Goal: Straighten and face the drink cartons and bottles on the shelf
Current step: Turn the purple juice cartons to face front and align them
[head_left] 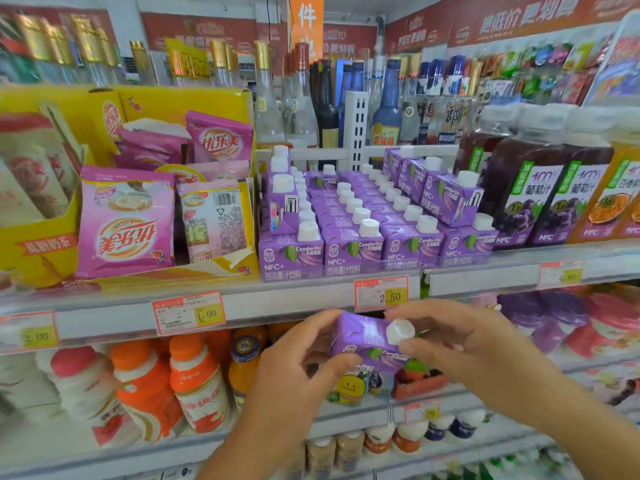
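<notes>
Small purple drink carton w/ white screw cap is off the shelf. It's held in mid-air in front of the shelf lip, approx 6 o'clock from the block of matching purple cartons. Left hand grips its left end, thumb on the front, fingers curled over the top. Right hand pinches the cap end btwn thumb and forefinger, other fingers loosely curled behind.

Risks, as I judge them:
- It's held by the two ends only, so turning it to face front could let it slip. It would drop twd the orange-capped bottles at 8 o'clock.
- Pinching at the cap might twist it loose.
- On putting it back, knuckles could clip the tilted purple cartons lying on top of the block at 1 o'clock. They lean and aren't seated, so they may slide into the dark grape juice bottles at 2 o'clock, or off the front.
- Too hard a shove would skew the front row.

Writing:
- Cartons: "Condorito", "NFC+", "西梅果汁饮料".
- Juice bottles: "100%", "葡萄汁", "NFC".
- Pink sachets in the yellow cardboard box at 10 o'clock: "优乐美".
- Red-edged price tag at 12 o'clock, just above the held carton: "2.50".
- Second price tag at 9 o'clock: "1.00".
- Tag at far right is too blurred to read.
</notes>
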Demonstrator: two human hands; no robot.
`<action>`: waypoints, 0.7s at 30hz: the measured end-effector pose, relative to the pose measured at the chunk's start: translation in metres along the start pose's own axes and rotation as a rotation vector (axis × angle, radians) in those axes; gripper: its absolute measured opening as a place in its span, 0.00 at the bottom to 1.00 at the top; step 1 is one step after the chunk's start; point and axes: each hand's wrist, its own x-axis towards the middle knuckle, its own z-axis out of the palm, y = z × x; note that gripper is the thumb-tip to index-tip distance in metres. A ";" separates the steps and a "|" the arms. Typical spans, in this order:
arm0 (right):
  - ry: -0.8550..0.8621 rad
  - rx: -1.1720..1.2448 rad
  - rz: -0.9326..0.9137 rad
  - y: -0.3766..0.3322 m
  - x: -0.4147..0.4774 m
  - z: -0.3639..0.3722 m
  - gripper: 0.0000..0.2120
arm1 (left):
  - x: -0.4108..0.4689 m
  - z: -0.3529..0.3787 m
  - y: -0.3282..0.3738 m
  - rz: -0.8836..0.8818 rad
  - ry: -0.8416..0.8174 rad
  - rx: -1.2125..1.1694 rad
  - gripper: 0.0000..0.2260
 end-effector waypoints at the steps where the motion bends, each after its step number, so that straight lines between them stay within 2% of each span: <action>1: -0.019 -0.026 -0.020 -0.011 0.006 -0.009 0.12 | 0.005 -0.005 0.008 0.042 0.023 0.052 0.15; 3: -0.018 -0.083 -0.064 -0.037 0.020 -0.026 0.12 | 0.018 -0.021 0.023 0.160 0.097 0.241 0.14; 5: 0.062 -0.162 -0.129 -0.060 0.039 -0.042 0.13 | 0.032 -0.043 0.032 0.304 0.198 0.443 0.16; 9: 0.199 -0.317 -0.228 -0.079 0.098 -0.063 0.08 | 0.059 -0.087 0.034 0.483 0.391 0.727 0.19; 14: 0.227 -0.479 -0.195 -0.074 0.185 -0.063 0.14 | 0.076 -0.102 0.016 0.450 0.385 0.865 0.22; 17: 0.186 -0.453 -0.160 -0.064 0.223 -0.057 0.13 | 0.076 -0.100 0.009 0.416 0.369 0.943 0.20; 21: 0.116 -0.506 -0.110 -0.046 0.256 -0.053 0.12 | 0.076 -0.099 0.008 0.438 0.389 0.902 0.17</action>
